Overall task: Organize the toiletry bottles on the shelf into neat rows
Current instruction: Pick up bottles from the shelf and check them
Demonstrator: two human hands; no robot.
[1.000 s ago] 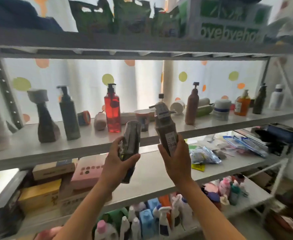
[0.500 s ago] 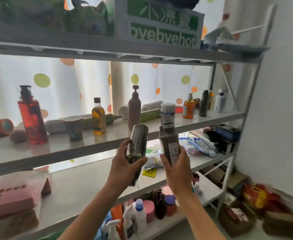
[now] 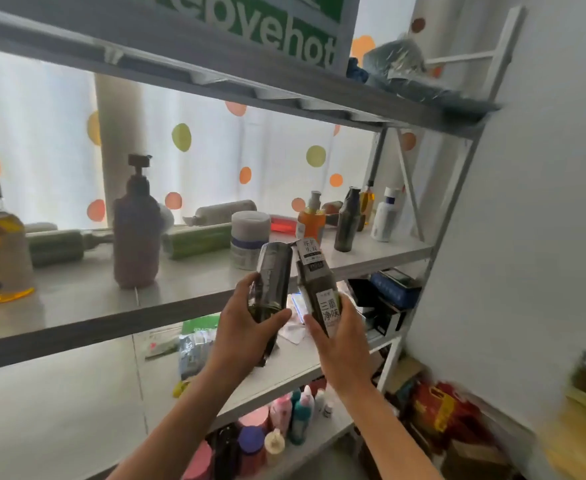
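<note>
Bottles (image 3: 273, 282) near upright, tops tilted right.

Our arms raised from six o'clock, left hand (image 3: 250, 327) and right hand (image 3: 345, 341) side by side, fingers curled in grips.

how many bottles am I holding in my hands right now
2: a dark bottle in the left hand, and a labelled dark bottle in the right hand, both raised before the shelf.

I hold two dark bottles in front of the shelf (image 3: 167, 303): a plain glossy bottle (image 3: 271, 282) in my left hand (image 3: 246, 330), a labelled bottle (image 3: 319, 289) in my right hand (image 3: 343, 344), both tilted, tops nearly touching.
</note>
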